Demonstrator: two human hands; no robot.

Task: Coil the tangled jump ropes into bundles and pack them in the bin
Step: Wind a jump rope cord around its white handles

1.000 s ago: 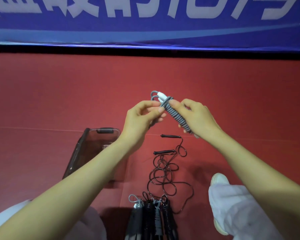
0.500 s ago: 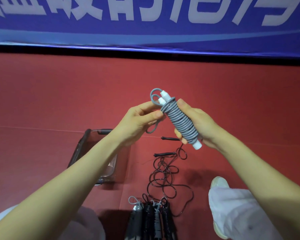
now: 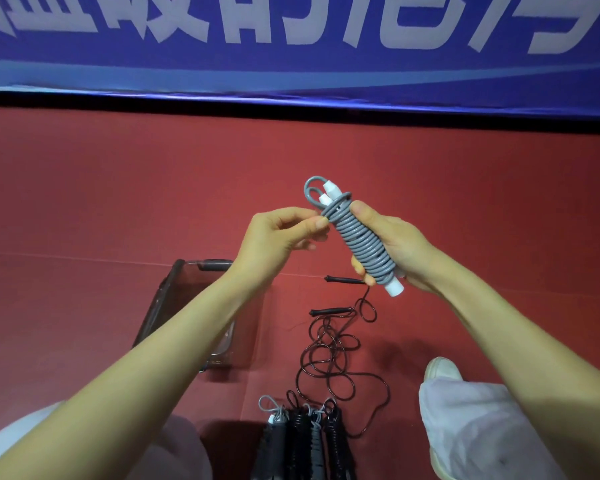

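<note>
Fingers [image 3: 321, 221] of my left hand [image 3: 278, 233] pinch the top turn, slack now gone, on the grey bundle [image 3: 359, 244] my right hand [image 3: 399, 244] grips: ready for the bin [image 3: 168, 296].

Held mid-air at centre between left hand [image 3: 278, 233] and right hand [image 3: 397, 242]: a coiled rope bundle [image 3: 361, 244], tilted, upper end by the left fingertips. Below, on the floor [image 3: 118, 202], a loose tangled rope [image 3: 329, 351], handles at its far end. Left of that, the bin [image 3: 174, 299], partly behind the left forearm. Nearest, a row of wound bundles [image 3: 305, 441], side by side. Right of the tangle, a shoe [image 3: 442, 370]. Behind all, a banner [image 3: 291, 64].
</note>
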